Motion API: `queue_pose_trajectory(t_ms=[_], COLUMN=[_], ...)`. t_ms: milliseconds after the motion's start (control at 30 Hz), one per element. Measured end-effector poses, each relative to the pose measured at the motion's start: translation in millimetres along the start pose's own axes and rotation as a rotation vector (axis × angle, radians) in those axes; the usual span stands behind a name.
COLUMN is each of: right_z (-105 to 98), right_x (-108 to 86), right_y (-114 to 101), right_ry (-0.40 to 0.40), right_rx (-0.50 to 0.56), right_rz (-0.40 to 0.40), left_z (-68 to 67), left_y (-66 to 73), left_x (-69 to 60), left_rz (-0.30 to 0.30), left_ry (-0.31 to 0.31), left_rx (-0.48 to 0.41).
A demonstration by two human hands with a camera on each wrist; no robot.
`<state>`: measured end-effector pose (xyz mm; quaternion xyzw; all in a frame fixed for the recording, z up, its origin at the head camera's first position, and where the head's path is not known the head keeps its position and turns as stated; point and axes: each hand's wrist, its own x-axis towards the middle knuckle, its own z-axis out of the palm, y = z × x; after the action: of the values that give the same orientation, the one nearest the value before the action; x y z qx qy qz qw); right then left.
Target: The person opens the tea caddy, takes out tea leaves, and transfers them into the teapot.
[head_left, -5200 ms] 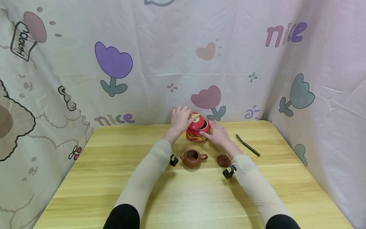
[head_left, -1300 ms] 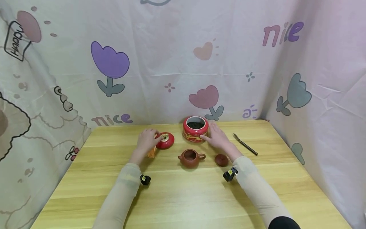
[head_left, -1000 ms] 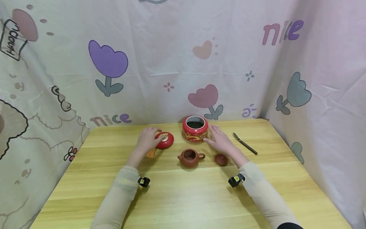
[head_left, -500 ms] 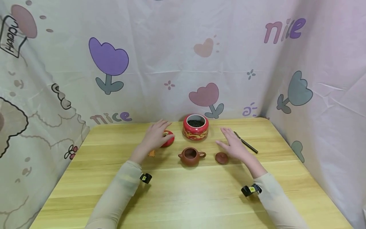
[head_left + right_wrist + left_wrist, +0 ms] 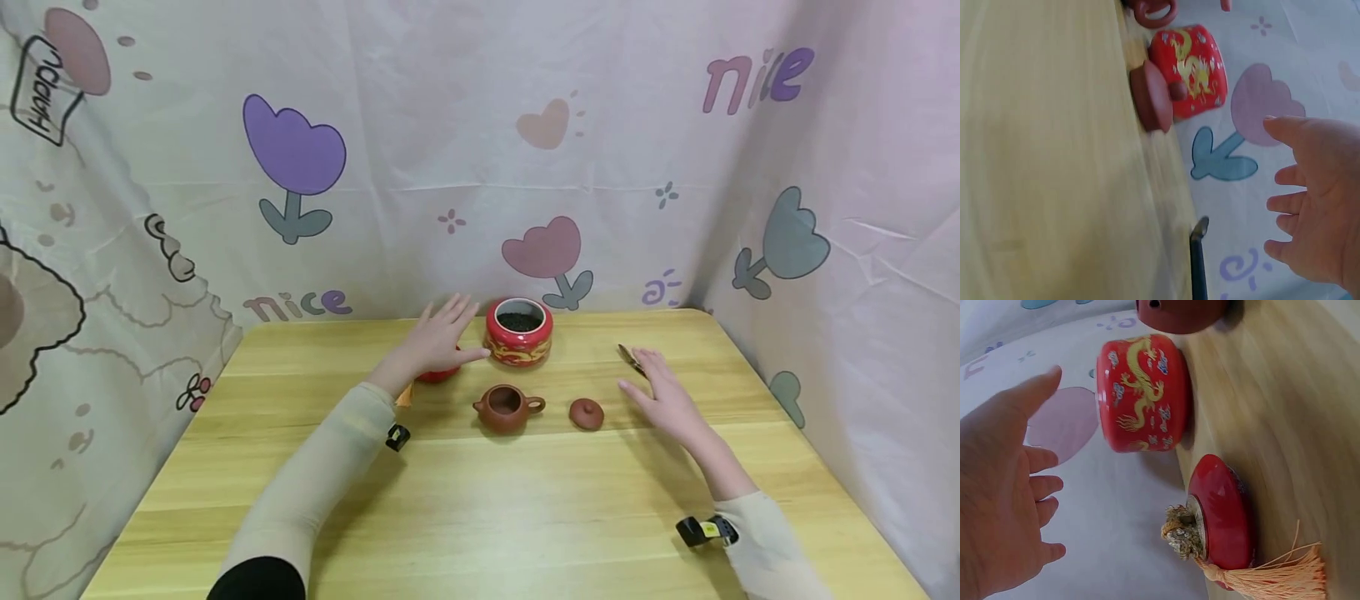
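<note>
In the head view my left hand (image 5: 435, 343), fingers spread, is above the red lid (image 5: 438, 375) and partly hides it; its thumb points toward the red jar (image 5: 519, 333), which holds dark loose bits. The left wrist view shows the lid (image 5: 1219, 515) with a gold knob and orange tassel (image 5: 1285, 575), apart from the hand (image 5: 1007, 487). My right hand (image 5: 666, 398) is over the dark slim tool (image 5: 632, 360), hiding most of it. In the right wrist view the hand (image 5: 1319, 200) is open, with a gap between it and the tool (image 5: 1198, 265).
A brown clay teapot (image 5: 504, 410) without its lid stands in front of the jar, spout to the left. Its small round lid (image 5: 587, 413) lies right of it. Behind the wooden table (image 5: 480, 517) hangs a printed cloth (image 5: 420, 133).
The red lid came off the jar and now lies left of it. My left hand has let go of it and shifted right; my right hand has left the jar and moved right to the tool.
</note>
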<state>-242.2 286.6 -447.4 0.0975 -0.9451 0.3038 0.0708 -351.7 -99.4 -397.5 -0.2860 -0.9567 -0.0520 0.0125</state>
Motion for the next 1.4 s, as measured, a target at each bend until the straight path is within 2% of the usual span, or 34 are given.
queue_pose_trajectory(t_ms=[367,567,733,867,1067,1233,1400], right_z=[-4,-10,-15,-16,-15,-15,-14], right_x=[-13.3,-15.7,-16.9,-18.0,-18.0,-20.1,-20.9], right_y=[22,36,47,54,63,68,75], right_ry=[0.177,0.226,0.262,0.265,0.202,0.17,0.147], right_rx=[0.006,0.03,0.014,-0.009,-0.009,-0.007,-0.036], right_rz=[0.062,0.145,0.184,0.201,0.241,0.266,0.24], left_z=[19.2,25.0,30.2,34.6,38.2,37.3,35.3], left_y=[-3.6,4.2,13.2,15.7,13.7,13.6,16.0], left_x=[37.0,57.8,67.7,71.3,74.4,76.3,76.3], left_rz=[0.004,-0.004,-0.008,-0.04,-0.088,-0.111,-0.14], left_ry=[-0.018,-0.04,-0.061,-0.064,-0.065,-0.095,-0.14], left_rx=[-0.036,-0.053,-0.052,-0.078,-0.109,-0.125,-0.108])
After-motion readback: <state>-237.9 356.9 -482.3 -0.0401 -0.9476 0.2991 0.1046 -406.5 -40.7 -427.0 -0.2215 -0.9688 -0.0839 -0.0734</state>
